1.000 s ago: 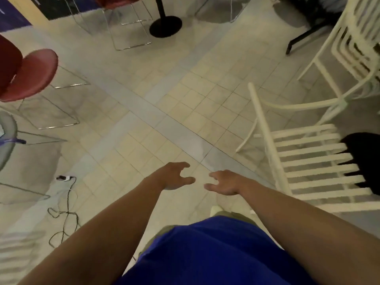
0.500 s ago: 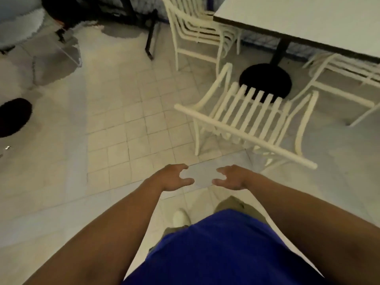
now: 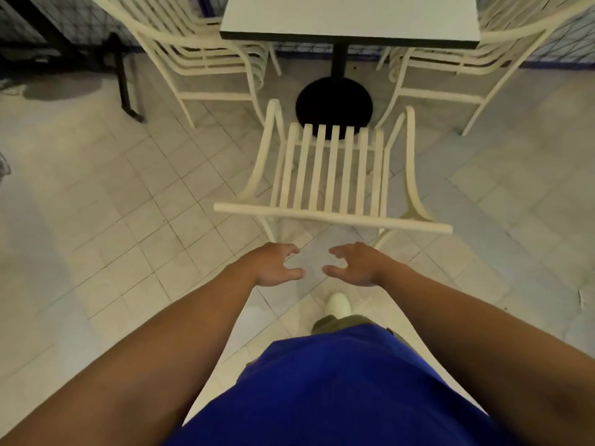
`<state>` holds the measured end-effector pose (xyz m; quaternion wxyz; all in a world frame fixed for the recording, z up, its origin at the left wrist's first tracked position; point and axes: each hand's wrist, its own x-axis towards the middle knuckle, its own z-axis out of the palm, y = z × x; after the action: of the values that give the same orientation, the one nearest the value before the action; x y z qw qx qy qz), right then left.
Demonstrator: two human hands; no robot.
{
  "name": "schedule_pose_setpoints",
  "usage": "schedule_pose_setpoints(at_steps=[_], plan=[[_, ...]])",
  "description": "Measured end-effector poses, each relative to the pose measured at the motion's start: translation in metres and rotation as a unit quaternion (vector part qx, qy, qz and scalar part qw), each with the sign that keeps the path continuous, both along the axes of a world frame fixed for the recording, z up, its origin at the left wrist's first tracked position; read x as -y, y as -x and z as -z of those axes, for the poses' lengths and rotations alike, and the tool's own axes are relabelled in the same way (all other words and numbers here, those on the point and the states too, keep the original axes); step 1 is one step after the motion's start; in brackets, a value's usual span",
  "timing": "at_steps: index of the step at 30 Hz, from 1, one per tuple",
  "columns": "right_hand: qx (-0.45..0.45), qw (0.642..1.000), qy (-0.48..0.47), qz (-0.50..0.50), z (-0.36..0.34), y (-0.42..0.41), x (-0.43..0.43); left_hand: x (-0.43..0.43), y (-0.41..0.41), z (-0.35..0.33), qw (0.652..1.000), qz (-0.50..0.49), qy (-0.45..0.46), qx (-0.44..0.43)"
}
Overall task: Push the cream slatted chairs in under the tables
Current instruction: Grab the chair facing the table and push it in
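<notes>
A cream slatted chair (image 3: 331, 217) stands straight ahead of me with its back rail nearest, pulled out from a white square table (image 3: 349, 19) on a black pedestal with a round base (image 3: 333, 101). My left hand (image 3: 273, 263) and my right hand (image 3: 355, 263) hover side by side just short of the back rail, fingers loosely spread, touching nothing. Two more cream chairs flank the table, one on the left (image 3: 206, 59) and one on the right (image 3: 450, 62).
Pale tiled floor (image 3: 128, 204) spreads to both sides of the chair. A black table leg (image 3: 124, 78) stands at the upper left. A dark mesh fence (image 3: 566, 37) runs behind the table. My white shoe (image 3: 336, 305) shows below my hands.
My view has swung round until the chair and table are centred and square in front of me, and the chair is closer. Both hands keep the same empty, spread pose.
</notes>
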<state>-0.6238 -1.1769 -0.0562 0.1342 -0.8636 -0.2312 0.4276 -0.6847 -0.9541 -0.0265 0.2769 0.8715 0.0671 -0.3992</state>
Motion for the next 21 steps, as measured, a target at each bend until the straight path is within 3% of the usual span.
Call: schedule_pose_setpoints(at_steps=[2,5,7,9,13,16,21], plan=[[0.082,0.995,-0.057,0.020,-0.008,-0.019,0.002,-0.004,-0.020,-0.006,0.998,0.001,-0.013,0.060],[0.242,0.957,-0.161,0.024,-0.016,-0.048,0.006,-0.010,-0.052,-0.015,0.981,-0.007,-0.014,0.192],[0.292,0.944,-0.155,0.015,-0.016,-0.063,0.013,-0.013,-0.072,-0.016,0.970,0.017,-0.026,0.241],[0.263,0.962,-0.077,-0.007,-0.012,-0.079,0.020,-0.019,-0.094,-0.012,0.974,0.060,-0.044,0.214],[0.136,0.985,0.100,-0.019,-0.001,-0.099,0.037,-0.033,-0.125,0.012,0.978,0.165,-0.115,0.051],[0.071,0.987,0.145,-0.004,0.007,-0.100,0.043,-0.039,-0.132,0.026,0.970,0.207,-0.123,-0.027],[0.060,0.984,0.164,0.026,0.019,-0.105,0.049,-0.044,-0.128,0.048,0.967,0.206,-0.145,-0.046]])
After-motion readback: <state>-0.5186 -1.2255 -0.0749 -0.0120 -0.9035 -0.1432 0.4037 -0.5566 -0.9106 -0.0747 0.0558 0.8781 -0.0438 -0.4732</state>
